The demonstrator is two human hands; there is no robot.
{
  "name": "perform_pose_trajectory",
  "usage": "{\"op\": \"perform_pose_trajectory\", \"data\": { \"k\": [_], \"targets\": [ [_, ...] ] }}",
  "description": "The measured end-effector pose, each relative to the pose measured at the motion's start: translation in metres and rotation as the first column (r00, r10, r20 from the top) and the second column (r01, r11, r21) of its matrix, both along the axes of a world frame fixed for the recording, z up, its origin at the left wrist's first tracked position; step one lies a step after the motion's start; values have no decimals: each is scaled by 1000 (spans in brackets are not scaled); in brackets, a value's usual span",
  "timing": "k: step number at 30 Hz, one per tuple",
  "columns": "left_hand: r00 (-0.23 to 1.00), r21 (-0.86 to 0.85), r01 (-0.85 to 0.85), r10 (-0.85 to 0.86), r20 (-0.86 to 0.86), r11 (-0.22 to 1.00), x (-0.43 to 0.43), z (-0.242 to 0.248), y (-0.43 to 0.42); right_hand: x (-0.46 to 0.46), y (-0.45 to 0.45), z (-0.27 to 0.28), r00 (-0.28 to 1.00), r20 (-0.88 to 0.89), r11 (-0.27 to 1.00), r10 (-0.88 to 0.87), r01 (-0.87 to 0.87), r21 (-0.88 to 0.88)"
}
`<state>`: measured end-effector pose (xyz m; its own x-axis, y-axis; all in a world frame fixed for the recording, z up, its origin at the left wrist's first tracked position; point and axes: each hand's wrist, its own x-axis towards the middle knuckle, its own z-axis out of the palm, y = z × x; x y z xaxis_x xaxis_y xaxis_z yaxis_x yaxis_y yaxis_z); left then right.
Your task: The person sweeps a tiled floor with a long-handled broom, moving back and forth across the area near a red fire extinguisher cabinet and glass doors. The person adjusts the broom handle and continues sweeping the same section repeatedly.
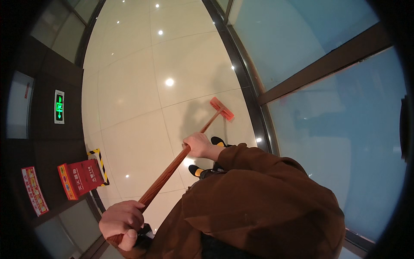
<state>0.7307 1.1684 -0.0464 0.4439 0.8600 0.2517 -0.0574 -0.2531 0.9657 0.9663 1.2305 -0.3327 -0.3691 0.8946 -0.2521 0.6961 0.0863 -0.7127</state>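
Note:
Both hands are closed around the wood-patterned handle (165, 170) of a push broom, which slants across the view. My left hand (121, 223) wraps the handle's upper end at the lower left. Further down the shaft, my right hand (199, 145) grips it near the middle of the view. The orange-red broom head (222, 109) is at the floor, a short way beyond my shoes and left of the glass wall's dark base. Its bristles are mostly hidden under the head.
Glossy cream floor tiles (129, 81) stretch ahead between two walls. Frosted glass panels (323, 129) with brown frames line the right. Along the left, a red fire extinguisher box (82, 178) stands within black-and-yellow floor tape (104, 168), below a lit green exit sign (59, 106). My black shoes (194, 170) are close by.

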Motion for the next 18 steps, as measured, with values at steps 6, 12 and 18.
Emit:
{"op": "perform_pose_trajectory", "data": {
  "k": [6, 12, 18],
  "targets": [
    [1000, -161, -15, 18, 17, 987, 63, -41, 33, 91, 25, -36, 995, 86, 994, -52, 43, 98],
    [996, -159, -60, 48, -74, 985, 84, -24, 36, 107, 40, -29, 996, 93, 996, 12, -20, 81],
    [976, 66, -8, 23, -218, 998, 79, 53, 38, 36, 61, 20, 958, -112, 961, 263, -251, 112]
  ]
}}
